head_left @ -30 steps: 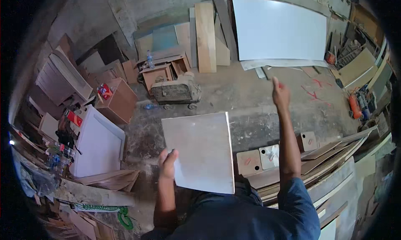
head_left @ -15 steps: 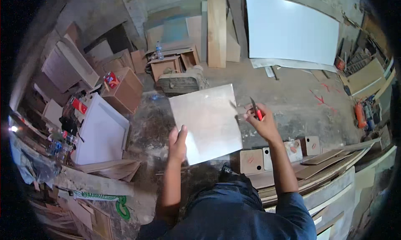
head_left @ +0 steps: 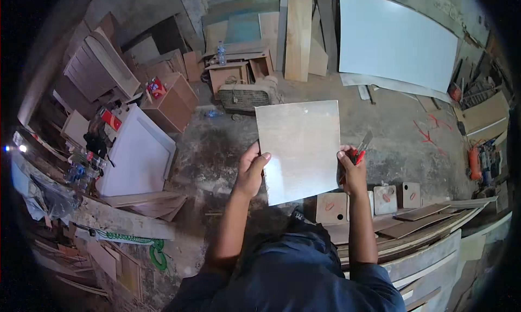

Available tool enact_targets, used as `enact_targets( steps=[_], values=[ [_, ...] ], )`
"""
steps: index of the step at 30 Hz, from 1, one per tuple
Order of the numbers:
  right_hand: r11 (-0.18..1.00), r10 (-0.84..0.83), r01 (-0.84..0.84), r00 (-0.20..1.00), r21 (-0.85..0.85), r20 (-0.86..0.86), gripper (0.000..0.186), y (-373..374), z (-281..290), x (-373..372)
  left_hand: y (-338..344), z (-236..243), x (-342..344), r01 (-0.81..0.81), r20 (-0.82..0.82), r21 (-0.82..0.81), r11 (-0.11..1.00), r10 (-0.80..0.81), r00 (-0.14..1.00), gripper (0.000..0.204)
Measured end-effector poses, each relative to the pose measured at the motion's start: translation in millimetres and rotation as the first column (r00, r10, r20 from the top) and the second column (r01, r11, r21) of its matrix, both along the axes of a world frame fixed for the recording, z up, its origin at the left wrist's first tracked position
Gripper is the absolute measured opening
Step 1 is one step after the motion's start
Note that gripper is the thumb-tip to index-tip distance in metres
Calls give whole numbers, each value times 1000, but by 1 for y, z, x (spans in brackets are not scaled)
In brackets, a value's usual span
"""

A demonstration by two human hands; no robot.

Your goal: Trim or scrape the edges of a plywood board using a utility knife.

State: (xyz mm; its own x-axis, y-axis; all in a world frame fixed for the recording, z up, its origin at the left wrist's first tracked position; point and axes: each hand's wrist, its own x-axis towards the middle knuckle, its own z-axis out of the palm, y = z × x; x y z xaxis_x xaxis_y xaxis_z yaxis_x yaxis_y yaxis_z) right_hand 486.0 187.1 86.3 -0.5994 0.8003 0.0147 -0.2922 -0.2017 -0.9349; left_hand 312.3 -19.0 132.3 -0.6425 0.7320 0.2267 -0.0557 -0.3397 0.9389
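A thin, nearly square sheet of pale board (head_left: 301,149) is held up in front of me, its lower left part shining in the light. My left hand (head_left: 252,172) is closed on its left edge, thumb on the upper face. At the opposite edge, my right hand (head_left: 354,173) pinches the board with the thumb. The same hand also keeps hold of a red-handled knife (head_left: 364,145), its grey blade pointing up and away from the board. Fingers under the board are hidden.
Small boards with dark holes (head_left: 332,208) stand at my right, beside stacked long panels (head_left: 429,220). A white cabinet-like piece (head_left: 138,154) lies at the left. Ahead are a woven-looking box (head_left: 247,96) and a large white sheet (head_left: 399,38). A green coiled hose (head_left: 158,255) lies lower left.
My right hand has come to the board's right edge and grips it, knife still in hand. The board has shifted right and turned straighter. My left hand has moved up along its left edge.
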Motion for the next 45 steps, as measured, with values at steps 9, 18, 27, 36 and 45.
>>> enact_targets(
  steps=[9, 18, 27, 36, 45],
  values=[
    [992, 0, -13, 994, -124, -107, 17, -3, -11, 0, -3, 2, -3, 208, 141, 188, 960, -236, 961, 70],
    [944, -114, 34, 967, -328, -226, 13, -21, 3, -10, 12, -31, 45, 296, 124, 282, 912, -341, 932, 74],
    [908, -245, 154, 950, 389, 195, 19, 5, -2, -4, 24, -20, 47, -228, -215, -24, 973, 217, 952, 46],
    [291, -208, -149, 954, 945, 215, 36, -51, 108, -4, 20, -18, 52, -375, -375, -60, 925, 328, 867, 28],
    [-84, -129, -306, 947, 948, 294, 66, -69, 121, -11, 21, -34, 49, -382, -272, 85, 920, 391, 879, 26]
  ],
)
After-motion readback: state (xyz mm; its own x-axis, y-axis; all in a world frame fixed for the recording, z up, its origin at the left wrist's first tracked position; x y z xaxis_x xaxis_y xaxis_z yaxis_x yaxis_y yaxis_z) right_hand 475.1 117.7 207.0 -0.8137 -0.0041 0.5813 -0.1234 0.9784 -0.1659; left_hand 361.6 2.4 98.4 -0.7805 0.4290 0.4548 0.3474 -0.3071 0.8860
